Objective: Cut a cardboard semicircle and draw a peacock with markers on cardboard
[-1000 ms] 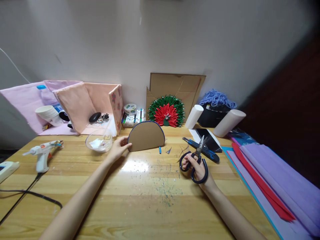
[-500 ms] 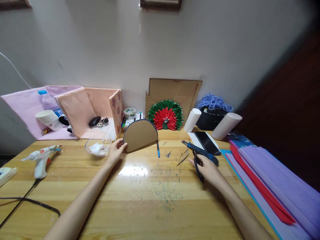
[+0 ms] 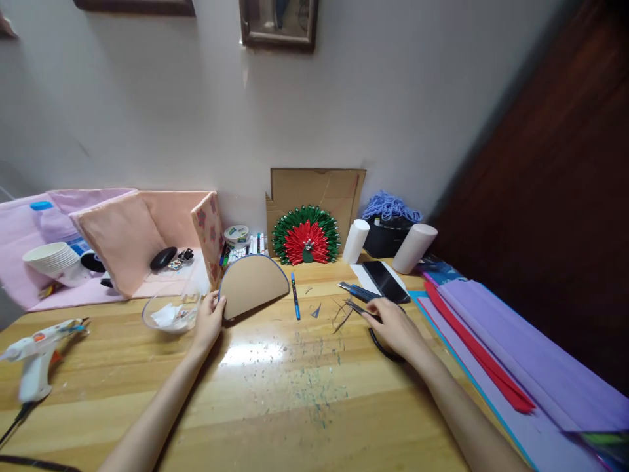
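Note:
My left hand (image 3: 210, 320) pinches the lower left edge of a half-round cardboard piece (image 3: 253, 287) with a blue outline along its curve, held tilted at the table. On the right, my right hand (image 3: 390, 321) is closed over black-handled scissors (image 3: 381, 345); their blades point left, low at the tabletop, and part of the handles is hidden under the palm. Just behind the scissors lies a blue box cutter (image 3: 358, 292). A blue marker (image 3: 295, 298) lies to the right of the cardboard piece. Thin cardboard offcuts (image 3: 341, 317) sit by the blade tips.
A clear bowl (image 3: 147, 317) with white scraps stands left of my left hand. A glue gun (image 3: 37, 367) is at far left. Behind are a green-and-red peacock craft (image 3: 305, 239), white rolls (image 3: 356, 242) and a phone (image 3: 386, 280). Coloured sheets (image 3: 491, 341) cover the right edge.
My view has tilted up and turned right. The scissors have gone from upright-angled in my right hand to lying low along the table. My left hand keeps the cardboard piece.

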A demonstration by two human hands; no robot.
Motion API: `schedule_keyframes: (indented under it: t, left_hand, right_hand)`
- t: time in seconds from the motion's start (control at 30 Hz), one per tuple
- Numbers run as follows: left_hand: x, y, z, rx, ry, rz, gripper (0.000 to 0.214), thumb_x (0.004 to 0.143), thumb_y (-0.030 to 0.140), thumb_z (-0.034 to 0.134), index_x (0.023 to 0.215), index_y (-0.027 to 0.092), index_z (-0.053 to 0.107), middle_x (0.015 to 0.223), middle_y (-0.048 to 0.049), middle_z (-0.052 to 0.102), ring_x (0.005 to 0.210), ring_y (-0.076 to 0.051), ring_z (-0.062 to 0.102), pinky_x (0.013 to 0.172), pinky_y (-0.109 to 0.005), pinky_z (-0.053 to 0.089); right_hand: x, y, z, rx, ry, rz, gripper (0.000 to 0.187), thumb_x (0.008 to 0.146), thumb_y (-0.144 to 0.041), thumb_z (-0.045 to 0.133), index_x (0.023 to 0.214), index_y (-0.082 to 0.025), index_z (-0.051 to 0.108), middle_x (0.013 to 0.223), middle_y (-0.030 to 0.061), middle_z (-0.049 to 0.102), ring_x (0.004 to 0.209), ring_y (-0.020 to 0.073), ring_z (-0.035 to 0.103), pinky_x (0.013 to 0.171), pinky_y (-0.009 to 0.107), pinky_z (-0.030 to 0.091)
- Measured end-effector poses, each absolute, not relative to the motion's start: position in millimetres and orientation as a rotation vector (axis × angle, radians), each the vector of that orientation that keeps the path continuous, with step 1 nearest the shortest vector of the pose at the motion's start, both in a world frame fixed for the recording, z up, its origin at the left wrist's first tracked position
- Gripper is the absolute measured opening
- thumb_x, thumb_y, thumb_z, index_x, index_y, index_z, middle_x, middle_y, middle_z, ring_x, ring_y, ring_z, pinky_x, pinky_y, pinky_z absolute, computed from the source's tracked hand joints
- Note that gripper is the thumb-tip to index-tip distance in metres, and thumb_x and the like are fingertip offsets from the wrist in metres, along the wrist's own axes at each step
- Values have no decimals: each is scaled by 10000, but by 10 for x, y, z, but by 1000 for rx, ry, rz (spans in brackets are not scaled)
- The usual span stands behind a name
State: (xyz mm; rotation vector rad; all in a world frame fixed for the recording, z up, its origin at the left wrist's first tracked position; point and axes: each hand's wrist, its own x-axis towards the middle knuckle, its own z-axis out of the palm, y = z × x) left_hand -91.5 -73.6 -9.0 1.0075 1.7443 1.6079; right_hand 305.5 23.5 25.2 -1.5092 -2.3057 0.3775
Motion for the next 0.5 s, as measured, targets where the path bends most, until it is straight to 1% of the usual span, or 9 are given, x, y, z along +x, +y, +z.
schedule_keyframes:
  t: [0.03, 0.1, 0.13, 0.2, 0.27, 0.3, 0.33, 0.4, 0.5]
  left_hand:
    - [-895, -737, -96, 977, 1747, 1610, 428, 745, 459, 556, 1044, 163, 474, 938, -87, 639, 761, -206, 636, 593, -299, 522]
    - [-851, -739, -105, 929, 1705, 1604, 404, 776, 433, 523, 1083, 189, 430, 924, -71, 630, 653, -182, 635, 511, -289, 516]
    - [-830, -740, -110, 911, 1680, 1606, 390, 786, 416, 515, 1094, 197, 416, 904, -61, 628, 602, -168, 628, 486, -285, 512]
    - [-802, -738, -124, 886, 1659, 1631, 360, 793, 380, 510, 1090, 201, 412, 851, -40, 623, 529, -145, 609, 457, -276, 507]
    - [-795, -733, -146, 877, 1672, 1663, 327, 791, 343, 518, 1067, 191, 431, 809, -27, 617, 506, -135, 599, 445, -264, 507]
    - [-798, -729, -158, 878, 1683, 1676, 308, 789, 325, 520, 1053, 186, 442, 794, -24, 613, 506, -133, 598, 443, -260, 508]
    - [-802, -726, -168, 880, 1692, 1678, 288, 791, 310, 517, 1041, 183, 450, 783, -21, 609, 507, -133, 598, 442, -258, 510]
    - [-809, -719, -179, 881, 1709, 1658, 248, 803, 279, 501, 1027, 183, 455, 763, -15, 601, 496, -130, 597, 438, -260, 511]
    - [-795, -718, -158, 875, 1710, 1609, 201, 828, 235, 464, 1021, 178, 453, 715, -5, 590, 462, -123, 588, 423, -256, 504]
  right_hand:
    - [2920, 211, 294, -1375, -2356, 503, 230, 832, -325, 436, 892, -168, 593, 883, 86, 608, 805, 199, 572, 696, 295, 404]
    - [2604, 177, 346, -1099, -2481, 698, 269, 851, -330, 431, 1031, -179, 563, 871, 68, 606, 735, 174, 567, 661, 280, 404]
    - [2434, 171, 352, -983, -2551, 714, 289, 855, -341, 439, 1083, -199, 546, 904, 66, 604, 776, 177, 564, 680, 278, 400]
    - [2100, 188, 326, -877, -2651, 627, 307, 863, -404, 432, 1080, -222, 551, 968, 75, 591, 857, 194, 550, 725, 289, 384]
    - [1802, 234, 264, -920, -2698, 526, 326, 878, -436, 390, 1058, -216, 549, 971, 82, 578, 866, 199, 540, 718, 289, 374]
    - [1678, 263, 228, -971, -2709, 473, 309, 867, -436, 412, 1009, -202, 555, 953, 84, 577, 871, 205, 534, 710, 287, 369]
    - [1575, 294, 193, -1033, -2699, 434, 264, 855, -405, 440, 965, -195, 556, 946, 84, 575, 864, 206, 531, 696, 282, 363]
    - [1443, 352, 136, -1158, -2643, 414, 157, 831, -264, 456, 938, -184, 538, 925, 84, 578, 812, 197, 534, 646, 268, 346]
    - [1455, 419, 112, -1237, -2576, 438, 191, 764, -142, 454, 945, -176, 506, 867, 70, 585, 742, 179, 529, 593, 251, 316]
